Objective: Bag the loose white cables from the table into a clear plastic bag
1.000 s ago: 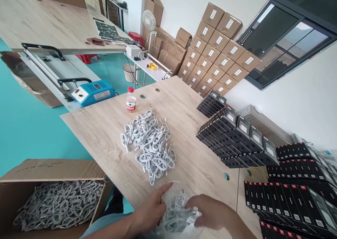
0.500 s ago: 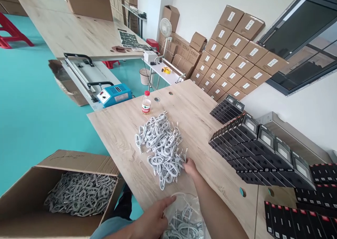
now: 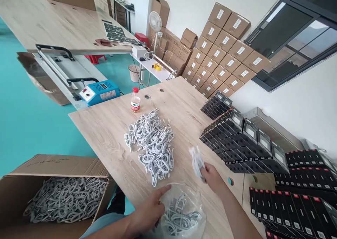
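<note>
Over the bench [image 3: 105,133], the right hand [image 3: 212,177] is gripping a blurred, seemingly coiled cable bundle [image 3: 196,161], likely feeling light, springy, best pinched mid-loop; near the bench's near edge, the left hand [image 3: 150,209] is holding the bag [image 3: 198,205].

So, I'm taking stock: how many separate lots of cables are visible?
4: a pile on the table, a heap in the open carton, coils in the clear bag, a blurred bundle in the right hand. Others may be hidden.
</note>
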### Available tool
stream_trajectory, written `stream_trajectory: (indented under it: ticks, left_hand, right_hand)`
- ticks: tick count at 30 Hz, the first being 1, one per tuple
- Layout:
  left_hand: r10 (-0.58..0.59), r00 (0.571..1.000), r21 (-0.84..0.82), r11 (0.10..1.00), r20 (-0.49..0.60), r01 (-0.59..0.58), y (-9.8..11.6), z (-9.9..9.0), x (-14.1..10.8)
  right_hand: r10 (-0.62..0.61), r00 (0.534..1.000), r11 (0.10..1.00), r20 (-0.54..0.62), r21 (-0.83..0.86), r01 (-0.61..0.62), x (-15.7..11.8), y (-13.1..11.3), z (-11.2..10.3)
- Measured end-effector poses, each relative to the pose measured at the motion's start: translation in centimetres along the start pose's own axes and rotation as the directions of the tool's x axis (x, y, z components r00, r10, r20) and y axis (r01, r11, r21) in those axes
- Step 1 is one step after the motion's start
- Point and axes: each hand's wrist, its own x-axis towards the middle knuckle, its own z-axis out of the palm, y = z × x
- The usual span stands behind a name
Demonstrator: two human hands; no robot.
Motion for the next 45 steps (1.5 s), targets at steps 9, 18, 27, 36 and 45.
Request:
stream_trajectory:
  ticks: [9, 18, 27, 36, 45]
  left_hand:
    - [0.062, 0.998, -0.038, 0.997, 0.033, -0.060, 1.6, 1.1, -0.9]
    - [-0.049, 0.998, 0.183, 0.982, 0.039, 0.041, 2.3, 1.1, -3.3]
    - [-0.010, 1.000, 0.099, 0.995, 0.004, 0.010, 2.6, 0.7, -3.8]
    - [-0.023, 0.997, 0.178, 0.984, 0.079, 0.008, 2.0, 1.0, -2.8]
    - [0.031, 0.999, 0.020, 0.999, 0.008, -0.031, 0.3, 0.2, -0.9]
  right_hand:
    - [0.232, 0.954, 0.394, 0.189, -0.915, 0.085, -6.5, 1.2, 7.2]
    - [0.059, 0.997, 0.914, -0.042, -0.400, -0.071, 7.7, -2.9, 7.8]
    - [0.075, 0.996, 0.994, 0.055, 0.071, -0.079, 11.4, 2.7, 8.6]
    - [0.057, 0.998, 0.887, 0.016, 0.458, -0.058, 7.5, -0.7, 3.9]
    - [-0.012, 0.867, 0.988, 0.498, -0.129, 0.088, -4.9, -3.7, 2.5]
